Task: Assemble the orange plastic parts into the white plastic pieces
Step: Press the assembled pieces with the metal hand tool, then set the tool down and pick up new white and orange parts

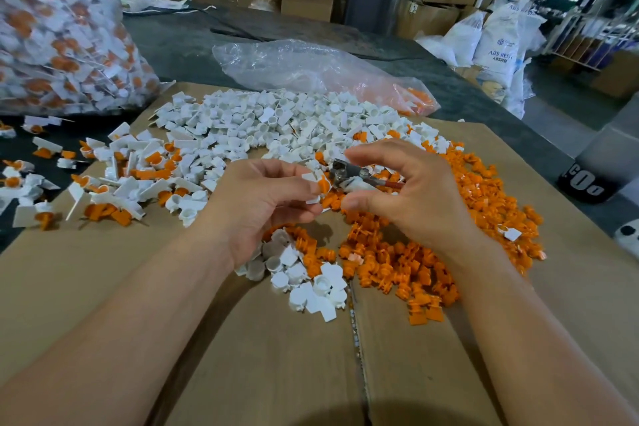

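Left hand [262,204] is up over the middle of the cardboard [103,287] that covers the bench [193,38], pinching a white piece [311,178] between thumb and fingertips, with an orange part [323,185] poking out on its right side. Right hand [408,194] is just beside it at 3 o'clock, fingers curled round a small metal tool [340,171] with a reddish handle. The tool's head looks like it's touching the held piece, though I can't say for sure. From the hands, the loose white pile [276,124] is at 12 o'clock, the orange pile [397,259] at 5, and a smaller white cluster [311,280] at 6. Joined pieces [114,183] lie scattered at 9 o'clock, a big stuffed bag [58,28] of them sits at 10, and a mostly flat clear bag [311,69] lies at 12, behind the white pile.
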